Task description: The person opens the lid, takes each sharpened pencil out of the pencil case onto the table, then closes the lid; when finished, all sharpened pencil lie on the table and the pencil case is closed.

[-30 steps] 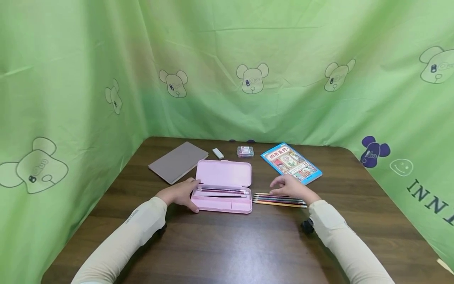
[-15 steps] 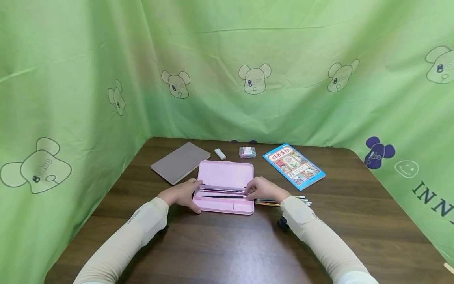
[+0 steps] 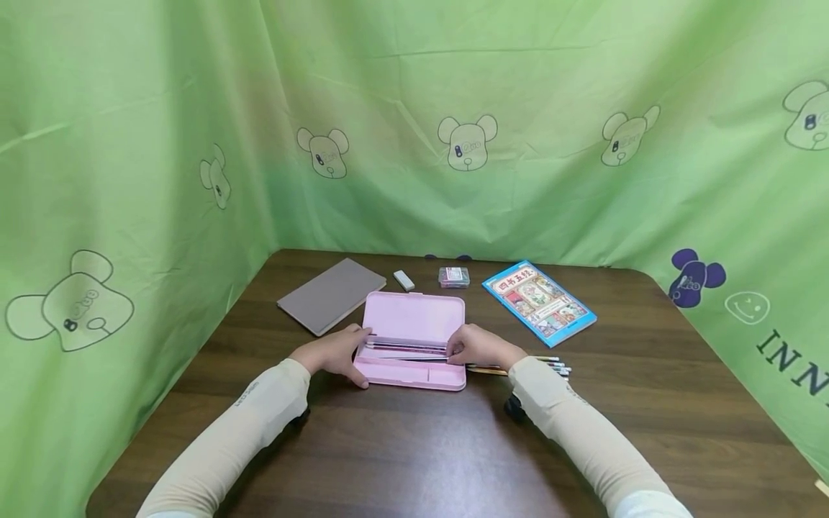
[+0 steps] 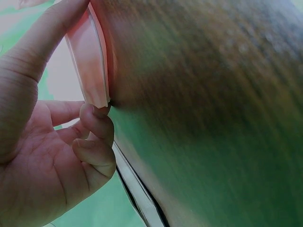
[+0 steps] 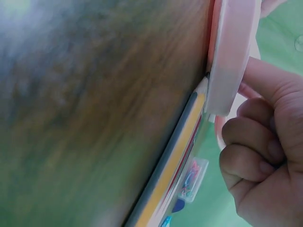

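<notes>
A pink pencil case lies with its lid raised, and several pencils rest in its back compartment. My left hand grips the case's left end, thumb at the front and fingers toward the hinge. At the right end, my right hand reaches in with curled fingers and pinches the end of a dark pencil; the fingertips' exact contact is partly hidden. More pencils lie on the table beside the case, partly under my right wrist. The case's front compartments hold nothing visible.
Behind the case are a grey notebook, a white eraser and a small clear box of colourful bits. A blue-edged comic book lies at the back right. Green printed cloth hangs around the brown table.
My right hand has moved left from the loose pencils on the table to the right end of the case, where it has stayed. The left hand keeps its grip.
</notes>
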